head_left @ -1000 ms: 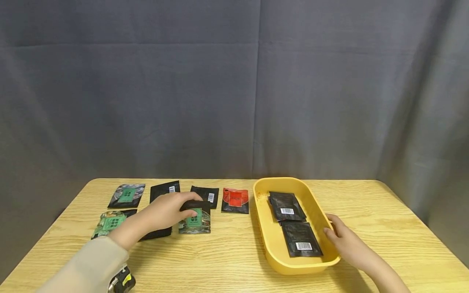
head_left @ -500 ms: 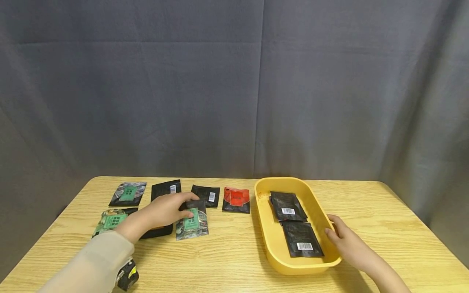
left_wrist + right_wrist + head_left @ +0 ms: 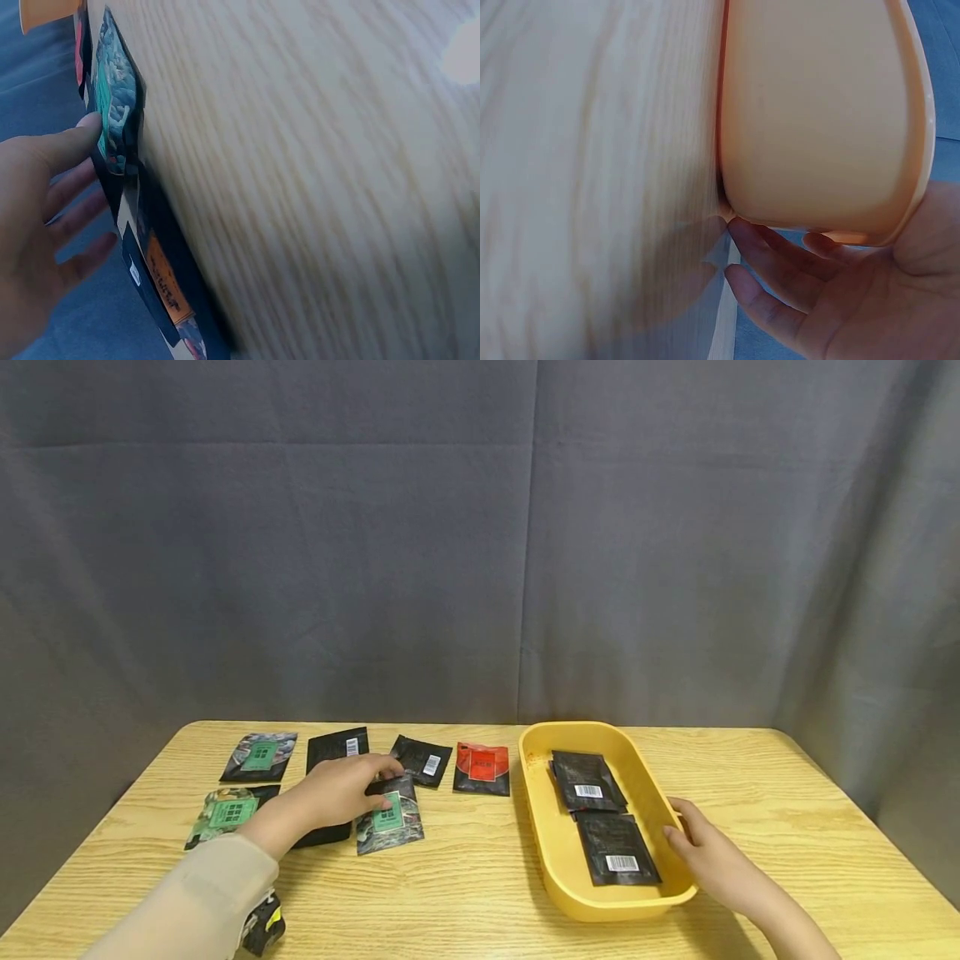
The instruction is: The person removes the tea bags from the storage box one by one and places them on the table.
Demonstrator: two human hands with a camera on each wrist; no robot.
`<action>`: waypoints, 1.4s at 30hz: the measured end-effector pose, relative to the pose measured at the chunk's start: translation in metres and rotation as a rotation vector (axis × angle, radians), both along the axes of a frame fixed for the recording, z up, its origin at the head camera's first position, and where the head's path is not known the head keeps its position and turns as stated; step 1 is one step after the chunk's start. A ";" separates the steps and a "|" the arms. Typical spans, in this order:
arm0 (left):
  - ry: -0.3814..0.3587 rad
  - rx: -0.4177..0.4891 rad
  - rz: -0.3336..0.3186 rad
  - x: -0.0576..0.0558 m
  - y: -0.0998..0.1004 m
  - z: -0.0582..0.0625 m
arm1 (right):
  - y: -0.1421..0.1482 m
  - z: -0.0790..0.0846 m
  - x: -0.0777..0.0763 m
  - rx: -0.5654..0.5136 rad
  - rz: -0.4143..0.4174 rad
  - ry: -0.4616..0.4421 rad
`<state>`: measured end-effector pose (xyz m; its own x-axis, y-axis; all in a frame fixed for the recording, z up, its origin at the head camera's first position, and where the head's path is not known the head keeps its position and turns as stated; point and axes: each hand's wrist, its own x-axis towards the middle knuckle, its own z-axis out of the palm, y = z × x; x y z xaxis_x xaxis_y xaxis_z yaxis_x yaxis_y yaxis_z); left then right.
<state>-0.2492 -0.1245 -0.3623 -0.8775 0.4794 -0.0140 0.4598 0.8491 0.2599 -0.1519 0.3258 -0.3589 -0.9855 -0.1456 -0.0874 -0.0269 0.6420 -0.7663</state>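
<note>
At the left of the table, my left hand [image 3: 341,793] pinches the upper part of a black sachet with a green label [image 3: 389,818]. The thumb lies over its printed face, while the fingers reach behind its top edge. The sachet's patterned side [image 3: 120,82] shows beyond the thumb in the left wrist view. Just behind it lies a black barcode sachet [image 3: 420,762], close to the fingertips. My right hand [image 3: 712,860] holds the right side of a yellow plastic bin [image 3: 555,860], with fingers along its outer wall [image 3: 817,150] and thumb near the rim.
Two black sachets [image 3: 618,852] lie barcode up in the bin. A red sachet [image 3: 482,767] sits between bin and left hand. Further left are two green-labelled sachets [image 3: 258,756] and more black ones [image 3: 330,745], partly behind the left arm. A grey curtain [image 3: 480,543] hangs behind the table.
The green-labelled sachet has turned and shifted slightly left and nearer under my left hand. The black barcode sachet behind it has turned a little. My right hand and the bin stay put.
</note>
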 end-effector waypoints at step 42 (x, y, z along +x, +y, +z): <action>0.307 0.088 -0.175 0.017 0.054 0.018 | -0.001 -0.001 0.001 -0.037 0.009 -0.002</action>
<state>-0.2318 -0.0705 -0.3439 -0.7387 0.6106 0.2856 0.6645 0.7309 0.1559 -0.1511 0.3253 -0.3595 -0.9839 -0.1577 -0.0842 -0.0307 0.6130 -0.7895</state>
